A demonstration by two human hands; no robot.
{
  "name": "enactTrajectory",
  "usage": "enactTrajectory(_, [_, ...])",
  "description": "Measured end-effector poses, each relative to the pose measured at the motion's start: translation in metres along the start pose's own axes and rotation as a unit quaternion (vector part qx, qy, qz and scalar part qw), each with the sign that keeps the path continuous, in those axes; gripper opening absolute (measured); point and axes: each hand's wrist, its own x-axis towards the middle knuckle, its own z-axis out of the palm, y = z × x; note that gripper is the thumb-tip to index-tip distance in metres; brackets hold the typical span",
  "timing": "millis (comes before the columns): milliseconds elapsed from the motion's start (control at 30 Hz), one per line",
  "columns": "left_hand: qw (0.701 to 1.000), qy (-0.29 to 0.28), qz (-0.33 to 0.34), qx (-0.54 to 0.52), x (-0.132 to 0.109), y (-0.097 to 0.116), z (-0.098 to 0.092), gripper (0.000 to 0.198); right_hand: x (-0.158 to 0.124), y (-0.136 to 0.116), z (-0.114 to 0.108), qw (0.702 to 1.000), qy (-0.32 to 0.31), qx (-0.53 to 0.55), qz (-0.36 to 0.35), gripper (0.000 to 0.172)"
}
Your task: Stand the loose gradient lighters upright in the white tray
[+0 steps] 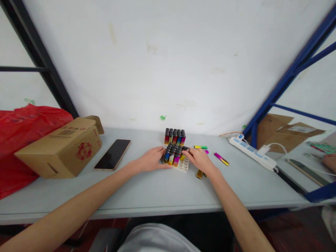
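Observation:
A white tray [186, 166] with round slots stands on the table, its left part filled with upright, shiny coloured lighters [171, 157] with black tops. My left hand [152, 159] is closed around the tray's left side, thumb along the front and fingers behind. At the tray's right part, my right hand [201, 160] pinches a gold lighter [183, 157] upright over the slots; whether it is seated cannot be seen. Just behind stands a second full block of lighters [175, 137]. Loose beside my right hand lie a green lighter [200, 147], a purple-gold lighter [221, 159] and a gold lighter [199, 174].
To the left are a smartphone [112, 154], a cardboard box [61, 148] and a red plastic bag [23, 140]. A white power strip [252, 154] with cables runs along the right. Beyond the blue frame [287, 82], another person's hand [330, 162] shows at the edge.

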Motion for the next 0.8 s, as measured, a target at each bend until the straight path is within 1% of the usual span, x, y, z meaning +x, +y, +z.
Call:
enactTrajectory(100, [1.000,-0.002,0.001,0.003,0.000,-0.001,0.000,0.070,0.000,0.000,0.000,1.000,-0.011,-0.003,0.002,0.047])
enactTrajectory(233, [1.000,0.005,0.009,-0.004,0.001,-0.002,0.002,0.069,0.000,-0.005,-0.001,1.000,-0.024,-0.008,0.008,0.042])
enactTrajectory(333, [1.000,0.015,0.017,-0.014,0.001,-0.005,0.003,0.068,-0.002,-0.003,-0.006,0.998,-0.022,0.050,0.010,0.050])
enactTrajectory(367, [1.000,0.018,0.019,-0.017,0.001,-0.005,0.004,0.068,-0.003,0.001,-0.008,0.997,-0.009,0.078,0.017,0.053])
enactTrajectory(433, [0.999,0.020,0.019,-0.017,0.001,-0.006,0.004,0.070,-0.004,0.016,-0.011,0.993,0.040,0.102,0.049,0.053])
enactTrajectory(500, [1.000,0.019,0.017,-0.014,0.001,-0.006,0.004,0.072,-0.004,0.037,-0.012,0.990,0.097,0.059,0.087,0.042])
enactTrajectory(533, [1.000,0.017,0.016,-0.012,0.001,-0.006,0.004,0.072,-0.003,0.049,-0.011,0.988,0.115,0.024,0.099,0.034])
enactTrajectory(567, [1.000,0.014,0.015,-0.010,0.001,-0.006,0.003,0.073,-0.003,0.061,-0.010,0.987,0.119,-0.005,0.107,0.028])
enactTrajectory(600, [1.000,0.012,0.016,-0.008,0.001,-0.006,0.003,0.073,-0.002,0.071,-0.008,0.988,0.107,-0.022,0.113,0.025])
enactTrajectory(667, [1.000,0.008,0.016,-0.004,0.001,-0.006,0.003,0.073,-0.002,0.087,-0.005,0.990,0.064,-0.030,0.122,0.025])
enactTrajectory(733, [1.000,0.007,0.015,-0.003,0.001,-0.005,0.002,0.073,-0.002,0.096,-0.003,0.991,0.031,-0.023,0.125,0.023])
enactTrajectory(800, [1.000,0.007,0.011,-0.004,0.001,-0.003,0.001,0.073,-0.003,0.098,-0.003,0.992,0.018,-0.016,0.123,0.021])
